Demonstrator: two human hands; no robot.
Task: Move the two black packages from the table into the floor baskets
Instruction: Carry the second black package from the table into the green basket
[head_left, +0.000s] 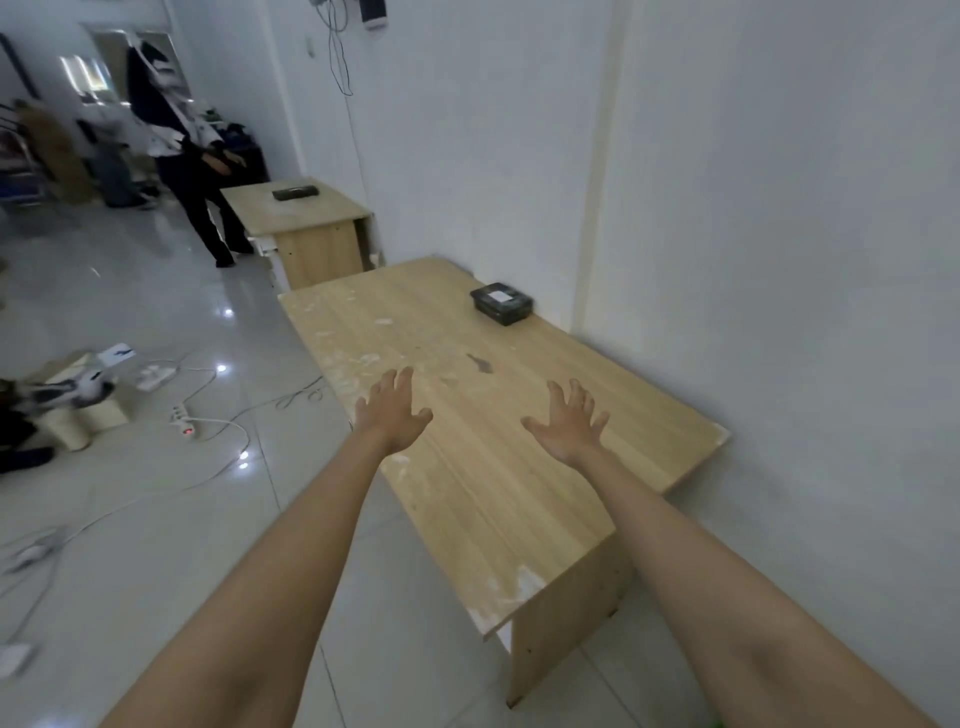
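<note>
Head view: reaching stage, nothing lifted yet. Left hand and right hand spread wide and empty above the table, well short of the black package lying flat near the far edge by the wall. Second black package apparently on the farther desk. Next, probably: lean farther forward, close both hands round the near one. No baskets in sight. Pale wood top, scuffed white; glossy tiled floor, loose cables, another person standing beyond.

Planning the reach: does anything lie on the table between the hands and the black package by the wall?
Nothing visible does. Between the left hand, the right hand and the black package there is only bare table with pale smears and a small dark mark.
</note>
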